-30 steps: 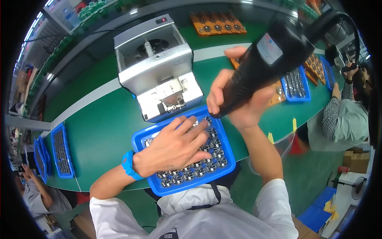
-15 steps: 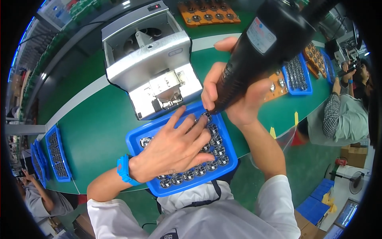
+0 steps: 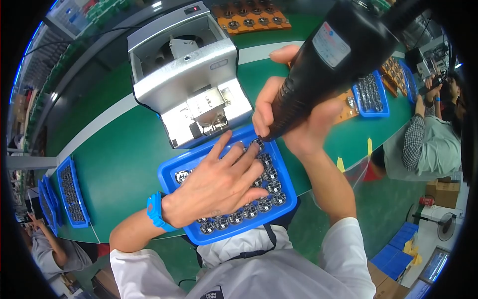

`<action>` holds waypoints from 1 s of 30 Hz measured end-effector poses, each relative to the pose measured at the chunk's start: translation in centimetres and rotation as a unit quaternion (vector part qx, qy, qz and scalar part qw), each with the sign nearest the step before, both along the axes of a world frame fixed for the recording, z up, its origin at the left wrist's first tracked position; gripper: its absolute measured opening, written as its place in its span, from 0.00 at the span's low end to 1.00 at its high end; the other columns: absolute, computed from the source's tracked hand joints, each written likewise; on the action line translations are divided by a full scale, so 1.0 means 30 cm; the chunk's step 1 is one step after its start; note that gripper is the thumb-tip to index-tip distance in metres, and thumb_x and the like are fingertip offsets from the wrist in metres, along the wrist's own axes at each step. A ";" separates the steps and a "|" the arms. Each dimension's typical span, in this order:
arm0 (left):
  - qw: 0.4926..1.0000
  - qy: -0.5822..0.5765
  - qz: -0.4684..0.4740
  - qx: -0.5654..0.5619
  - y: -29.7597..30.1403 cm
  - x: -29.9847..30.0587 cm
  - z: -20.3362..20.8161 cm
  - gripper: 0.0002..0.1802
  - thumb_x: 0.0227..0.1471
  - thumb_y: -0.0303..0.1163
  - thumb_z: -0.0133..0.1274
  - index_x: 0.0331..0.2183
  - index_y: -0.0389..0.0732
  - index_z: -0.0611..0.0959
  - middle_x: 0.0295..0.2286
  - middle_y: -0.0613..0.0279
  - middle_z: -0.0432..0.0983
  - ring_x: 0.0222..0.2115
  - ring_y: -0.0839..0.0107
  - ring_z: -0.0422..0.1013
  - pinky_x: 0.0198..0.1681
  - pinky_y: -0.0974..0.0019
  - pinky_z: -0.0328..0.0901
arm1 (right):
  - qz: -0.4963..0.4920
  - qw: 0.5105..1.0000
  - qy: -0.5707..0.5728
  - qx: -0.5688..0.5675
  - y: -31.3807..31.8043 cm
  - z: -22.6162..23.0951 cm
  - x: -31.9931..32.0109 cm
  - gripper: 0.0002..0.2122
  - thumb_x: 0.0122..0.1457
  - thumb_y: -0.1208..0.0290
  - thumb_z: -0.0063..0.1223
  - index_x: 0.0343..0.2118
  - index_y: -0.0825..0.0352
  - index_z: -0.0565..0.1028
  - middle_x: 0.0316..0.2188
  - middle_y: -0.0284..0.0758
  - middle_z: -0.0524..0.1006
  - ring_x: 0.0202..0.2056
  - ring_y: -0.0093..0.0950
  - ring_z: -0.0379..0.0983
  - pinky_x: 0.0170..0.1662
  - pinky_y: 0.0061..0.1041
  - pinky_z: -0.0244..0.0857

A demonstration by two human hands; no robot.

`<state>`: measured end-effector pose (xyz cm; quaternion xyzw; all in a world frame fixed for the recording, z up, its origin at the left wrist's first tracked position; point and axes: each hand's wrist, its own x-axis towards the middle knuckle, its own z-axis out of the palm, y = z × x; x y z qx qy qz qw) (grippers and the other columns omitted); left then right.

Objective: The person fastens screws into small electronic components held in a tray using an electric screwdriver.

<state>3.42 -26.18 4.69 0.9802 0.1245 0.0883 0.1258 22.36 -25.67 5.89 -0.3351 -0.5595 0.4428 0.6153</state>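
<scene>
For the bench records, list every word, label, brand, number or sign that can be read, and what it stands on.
White four-sided label on the black corded hand tool: print too small and blurred to read.
Small dark panel with a red glow, on the silver metal machine: too small to read.
Grey outlined mark on the machine's front: too blurred.
Dark patch on the grey cloth garment: pale lettering, cut off; not transcribed.

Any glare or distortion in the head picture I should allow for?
Head view: glare whitens the base of the silver, boxy metal machine; fisheye bending bows the edges of the flat green tabletop; the black, tapered handheld tool looks dark; the picture's corners go black.
</scene>
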 end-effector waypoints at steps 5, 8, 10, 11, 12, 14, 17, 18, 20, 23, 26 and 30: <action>1.000 -0.002 0.004 -0.004 0.000 0.000 -0.004 0.25 0.53 0.52 0.51 0.35 0.36 0.74 0.47 0.47 0.72 0.46 0.53 0.67 0.58 0.44 0.56 | 0.003 1.000 0.013 0.007 0.007 -0.015 -0.008 0.45 0.49 0.26 0.38 0.53 0.69 0.55 0.17 0.34 0.70 0.15 0.23 0.68 0.21 0.20 0.65; 1.000 -0.006 0.004 -0.002 0.001 0.001 -0.005 0.25 0.53 0.52 0.51 0.34 0.36 0.74 0.47 0.48 0.72 0.45 0.53 0.67 0.58 0.44 0.56 | -0.006 1.000 0.006 0.017 0.005 -0.021 -0.007 0.44 0.49 0.27 0.39 0.52 0.69 0.56 0.17 0.34 0.70 0.15 0.23 0.68 0.20 0.19 0.65; 1.000 -0.004 0.005 -0.003 0.000 0.001 -0.006 0.24 0.53 0.51 0.52 0.34 0.37 0.74 0.47 0.48 0.72 0.45 0.54 0.67 0.58 0.44 0.56 | 0.005 1.000 0.022 0.002 0.000 -0.020 -0.010 0.46 0.49 0.26 0.39 0.54 0.69 0.55 0.17 0.34 0.70 0.15 0.23 0.67 0.20 0.20 0.65; 1.000 -0.002 0.006 -0.004 -0.001 0.000 -0.006 0.24 0.53 0.51 0.52 0.34 0.37 0.74 0.47 0.48 0.72 0.45 0.54 0.67 0.58 0.44 0.57 | 0.004 1.000 0.022 0.002 -0.002 -0.018 -0.009 0.46 0.49 0.26 0.39 0.54 0.69 0.55 0.17 0.34 0.70 0.15 0.23 0.67 0.20 0.20 0.65; 1.000 -0.002 0.006 -0.004 -0.002 -0.001 -0.005 0.24 0.53 0.51 0.52 0.34 0.37 0.74 0.47 0.48 0.72 0.45 0.54 0.67 0.58 0.44 0.57 | 0.006 1.000 0.025 -0.001 -0.003 -0.016 -0.008 0.47 0.48 0.26 0.39 0.55 0.69 0.54 0.17 0.34 0.70 0.15 0.23 0.67 0.21 0.20 0.65; 1.000 -0.005 0.006 -0.004 -0.003 -0.002 -0.005 0.23 0.53 0.50 0.53 0.34 0.36 0.75 0.46 0.48 0.72 0.45 0.54 0.68 0.58 0.45 0.57 | 0.008 1.000 0.028 -0.003 -0.004 -0.013 -0.008 0.48 0.47 0.25 0.39 0.56 0.70 0.53 0.17 0.34 0.70 0.15 0.23 0.67 0.21 0.20 0.65; 1.000 -0.009 0.008 -0.005 0.000 -0.001 -0.005 0.23 0.52 0.49 0.54 0.34 0.36 0.75 0.46 0.48 0.72 0.44 0.54 0.68 0.58 0.45 0.57 | 0.008 1.000 0.023 -0.013 -0.005 -0.008 -0.006 0.50 0.46 0.24 0.39 0.58 0.69 0.52 0.17 0.33 0.70 0.15 0.23 0.67 0.21 0.21 0.65; 1.000 -0.009 0.007 -0.006 0.001 0.001 -0.005 0.23 0.52 0.49 0.54 0.34 0.36 0.75 0.46 0.48 0.72 0.44 0.54 0.68 0.58 0.45 0.57 | 0.006 1.000 0.021 -0.011 -0.006 -0.005 -0.003 0.50 0.47 0.24 0.39 0.58 0.69 0.52 0.17 0.33 0.70 0.15 0.23 0.67 0.21 0.21 0.65; 0.999 -0.029 0.001 0.025 0.004 0.005 -0.006 0.23 0.56 0.49 0.49 0.34 0.36 0.75 0.43 0.48 0.73 0.40 0.59 0.68 0.56 0.47 0.59 | 0.004 1.000 0.018 -0.008 -0.008 -0.004 0.001 0.50 0.47 0.24 0.38 0.58 0.69 0.52 0.17 0.33 0.70 0.15 0.23 0.67 0.21 0.20 0.65; 0.999 -0.030 0.001 0.024 0.004 0.003 -0.008 0.22 0.56 0.49 0.49 0.34 0.36 0.75 0.43 0.49 0.73 0.40 0.59 0.68 0.56 0.47 0.59 | 0.003 1.000 0.013 -0.003 -0.006 -0.008 0.002 0.49 0.47 0.24 0.38 0.58 0.69 0.52 0.17 0.33 0.69 0.16 0.23 0.67 0.22 0.20 0.65; 0.999 -0.029 0.001 0.024 0.004 0.003 -0.008 0.22 0.56 0.48 0.49 0.34 0.36 0.75 0.43 0.48 0.73 0.41 0.59 0.68 0.56 0.48 0.59 | 0.002 1.000 0.014 0.003 -0.005 -0.011 0.002 0.48 0.48 0.25 0.37 0.57 0.69 0.52 0.17 0.33 0.69 0.16 0.23 0.67 0.21 0.20 0.65; 1.000 -0.016 0.007 -0.001 -0.001 0.001 -0.007 0.23 0.52 0.48 0.55 0.34 0.36 0.75 0.46 0.48 0.72 0.44 0.54 0.68 0.58 0.45 0.57 | -0.003 1.000 0.009 0.005 -0.004 -0.011 0.002 0.48 0.48 0.25 0.37 0.57 0.69 0.53 0.17 0.33 0.69 0.15 0.22 0.67 0.21 0.20 0.65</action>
